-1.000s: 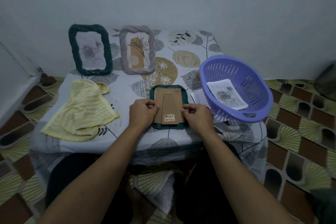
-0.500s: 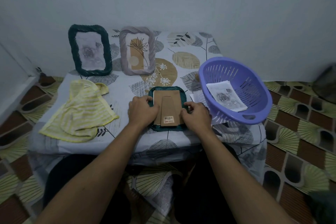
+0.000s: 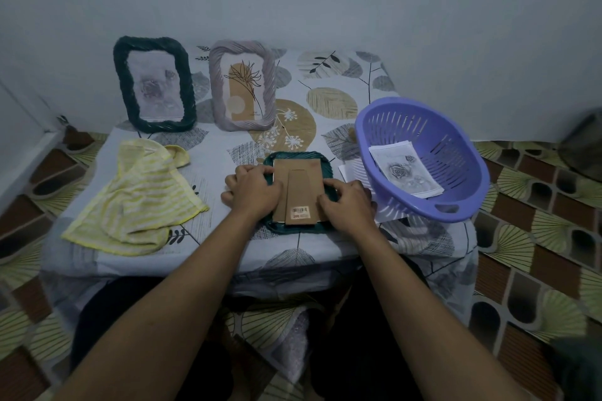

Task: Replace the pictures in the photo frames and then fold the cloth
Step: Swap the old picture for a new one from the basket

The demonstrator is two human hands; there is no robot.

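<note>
Surface: leaf-print tablecloth [image 3: 329, 104] is covering the table.
Green frame [image 3: 294, 228]: lying face-down near the front edge, cardboard backing [image 3: 298, 182] upward.
Hands: left hand [image 3: 252, 192] and right hand [image 3: 347, 202] are gripping its sides, fingers curled.
Around: yellow cloth [image 3: 140, 202] lying left, purple basket [image 3: 456, 153] right.

Left of face-down frame [image 3: 303, 192]: bare worktop [image 3: 215, 172] strip, then yellow striped cloth [image 3: 140, 202], crumpled.
Right of it: purple basket [image 3: 423, 159] just beside, gap narrow.
Behind it: open room up to dark green frame [image 3: 153, 85] and grey frame [image 3: 242, 85], both upright.
</note>
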